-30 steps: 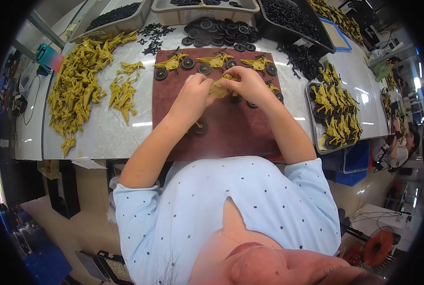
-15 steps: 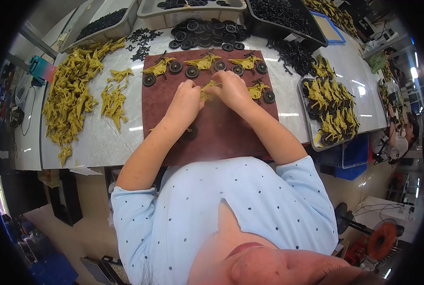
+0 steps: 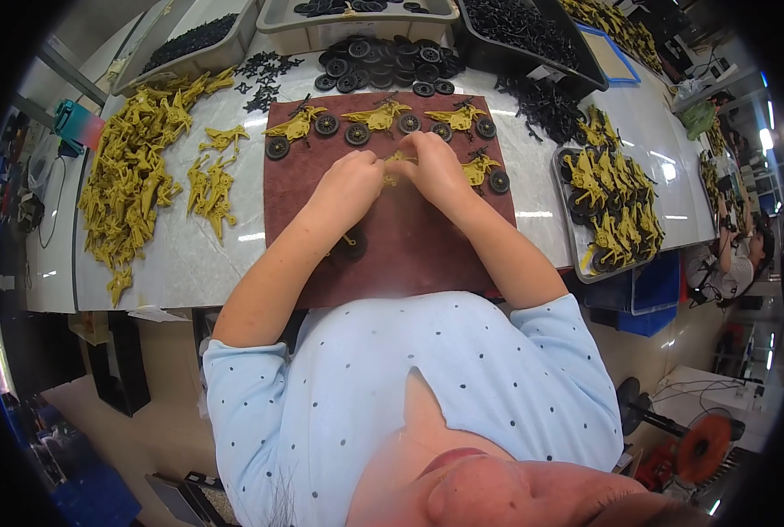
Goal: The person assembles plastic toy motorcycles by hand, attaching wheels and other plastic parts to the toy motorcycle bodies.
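Observation:
Above the maroon cloth (image 3: 409, 250), both hands are closed around one yellow toy motorcycle body (image 3: 393, 169), mostly hidden by the fingers. My left hand (image 3: 353, 183) grips its left side; my right hand (image 3: 434, 169) pinches it from the right. Beyond them lies a row of yellow toy motorcycles (image 3: 374, 117) with black wheels. Another toy motorcycle (image 3: 478, 169) rests just right of my right hand. Partly covered by my left forearm, a black wheel (image 3: 350, 245) with a bit of yellow sits on the cloth.
A heap of yellow bodies (image 3: 133, 176) and several loose yellow bodies (image 3: 209, 189) lie at left. Black wheels (image 3: 383, 61) and small black parts (image 3: 264, 77) are at the back, before grey bins (image 3: 357, 33). At right stands a tray (image 3: 576, 255) of motorcycles; a person (image 3: 734, 263) sits beyond.
Both hands have shifted slightly to the right with the yellow body still between them. The fingers have changed position a little around it.

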{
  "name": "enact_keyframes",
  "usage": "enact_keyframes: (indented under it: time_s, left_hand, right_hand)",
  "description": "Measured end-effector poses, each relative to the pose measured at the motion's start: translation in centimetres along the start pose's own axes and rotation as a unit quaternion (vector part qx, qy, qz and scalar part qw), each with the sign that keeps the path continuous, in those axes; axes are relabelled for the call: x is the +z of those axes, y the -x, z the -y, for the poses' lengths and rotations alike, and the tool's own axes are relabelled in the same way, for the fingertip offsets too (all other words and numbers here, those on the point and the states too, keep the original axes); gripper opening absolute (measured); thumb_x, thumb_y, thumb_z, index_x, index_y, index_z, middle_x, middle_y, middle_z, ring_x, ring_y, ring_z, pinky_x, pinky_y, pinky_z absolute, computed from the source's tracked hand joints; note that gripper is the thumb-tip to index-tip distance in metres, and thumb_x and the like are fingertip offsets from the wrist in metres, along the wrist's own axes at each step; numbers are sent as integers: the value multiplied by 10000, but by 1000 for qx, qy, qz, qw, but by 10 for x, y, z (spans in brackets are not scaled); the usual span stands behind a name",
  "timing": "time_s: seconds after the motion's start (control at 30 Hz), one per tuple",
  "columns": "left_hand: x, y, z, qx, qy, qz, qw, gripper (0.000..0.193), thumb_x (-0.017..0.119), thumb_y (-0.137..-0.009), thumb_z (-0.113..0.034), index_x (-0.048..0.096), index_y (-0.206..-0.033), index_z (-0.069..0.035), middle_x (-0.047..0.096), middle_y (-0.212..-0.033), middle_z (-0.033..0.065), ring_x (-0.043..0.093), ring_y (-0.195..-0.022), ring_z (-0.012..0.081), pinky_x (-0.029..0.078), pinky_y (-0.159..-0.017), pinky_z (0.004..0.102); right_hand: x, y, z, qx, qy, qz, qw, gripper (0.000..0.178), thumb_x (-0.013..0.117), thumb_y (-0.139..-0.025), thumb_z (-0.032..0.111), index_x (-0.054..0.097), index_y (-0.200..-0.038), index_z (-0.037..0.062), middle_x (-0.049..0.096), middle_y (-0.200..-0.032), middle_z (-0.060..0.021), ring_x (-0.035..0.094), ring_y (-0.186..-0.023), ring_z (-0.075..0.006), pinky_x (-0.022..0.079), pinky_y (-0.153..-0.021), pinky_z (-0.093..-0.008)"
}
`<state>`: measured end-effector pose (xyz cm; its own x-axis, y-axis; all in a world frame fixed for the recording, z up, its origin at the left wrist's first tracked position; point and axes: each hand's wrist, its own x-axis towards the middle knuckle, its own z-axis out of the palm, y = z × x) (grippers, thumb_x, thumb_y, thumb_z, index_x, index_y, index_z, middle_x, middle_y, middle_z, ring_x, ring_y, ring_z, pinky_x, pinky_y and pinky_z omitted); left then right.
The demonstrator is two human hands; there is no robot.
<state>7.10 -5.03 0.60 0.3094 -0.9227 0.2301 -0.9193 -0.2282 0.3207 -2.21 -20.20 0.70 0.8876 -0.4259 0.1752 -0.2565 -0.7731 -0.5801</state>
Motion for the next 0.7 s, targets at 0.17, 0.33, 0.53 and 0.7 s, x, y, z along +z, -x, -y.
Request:
enact_keyframes:
  time_s: [0.17,0.33,0.53,0.7]
  left_hand:
    - [-5,4,-3,-1,2,-10,1000,199,658,-745,-53,599,-923,15,602,-941,140,580,-911,323,482,-807,401]
    - [-7,7,-5,-1,10,-29,1000,202,663,-743,-54,595,-919,16,607,-941,138,582,-910,320,481,-807,399]
    - [0,8,-2,-2,14,-33,999,271,671,-738,-59,624,-990,27,621,-928,142,585,-910,313,485,-801,389]
    - [7,9,-4,-14,9,-54,998,327,691,-717,-61,621,-1018,46,620,-940,150,586,-920,312,483,-818,376]
  right_hand:
    - [-1,4,2,-19,-38,-8,999,369,771,-709,245,626,-946,3,615,-953,-177,593,-925,-355,469,-797,-427]
    - [1,4,2,-45,-43,-22,998,373,774,-703,232,620,-960,11,607,-953,-168,589,-922,-348,470,-793,-423]
    - [2,7,3,-41,-46,-33,998,352,769,-704,207,622,-980,48,595,-958,-144,580,-938,-337,468,-800,-420]
    - [-12,13,-3,-149,-16,21,988,331,692,-760,101,596,-1076,68,566,-1016,-136,567,-970,-305,477,-839,-371]
